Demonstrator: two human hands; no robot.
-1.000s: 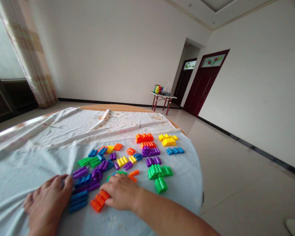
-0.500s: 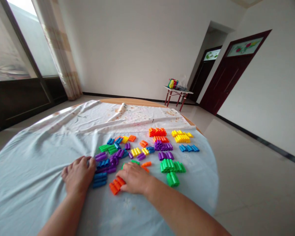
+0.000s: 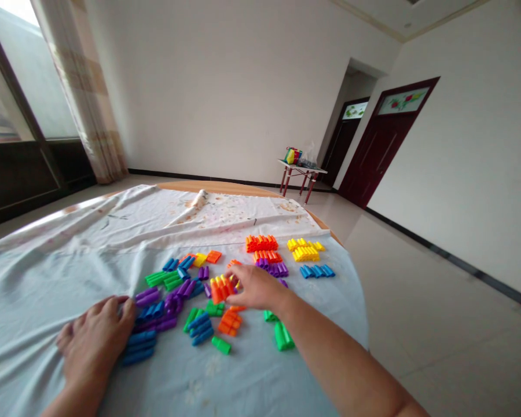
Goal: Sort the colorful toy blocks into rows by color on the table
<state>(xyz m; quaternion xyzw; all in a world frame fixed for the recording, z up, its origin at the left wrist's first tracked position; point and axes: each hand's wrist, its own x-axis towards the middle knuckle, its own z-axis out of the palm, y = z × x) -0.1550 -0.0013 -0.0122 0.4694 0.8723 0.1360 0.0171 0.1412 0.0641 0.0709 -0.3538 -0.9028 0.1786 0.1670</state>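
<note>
My right hand (image 3: 256,286) is closed on an orange block of joined tubes (image 3: 221,289), held over the middle of the scattered pieces. Flat on the cloth, my left hand (image 3: 98,330) rests with its fingers stretched out, beside blue tube blocks (image 3: 139,347) and purple ones (image 3: 147,297). Below my right hand lie another orange block (image 3: 230,322), a blue block (image 3: 200,329) and a small green piece (image 3: 221,346). To the right are sorted groups: orange (image 3: 261,243), yellow (image 3: 305,250), blue (image 3: 316,271) and purple (image 3: 274,268). My right forearm partly hides the green group (image 3: 283,336).
A pale blue cloth (image 3: 165,388) and a white patterned cloth (image 3: 226,223) cover the round table. Beyond it stands a small side table (image 3: 304,168) bearing a colourful bag (image 3: 293,155) and a clear plastic bag. Dark red doors (image 3: 386,145) are at the right.
My right hand has lifted the orange block and carried it forward and up, uncovering blue, green and orange pieces. My left hand stays flat on the cloth. The view has shifted right.
</note>
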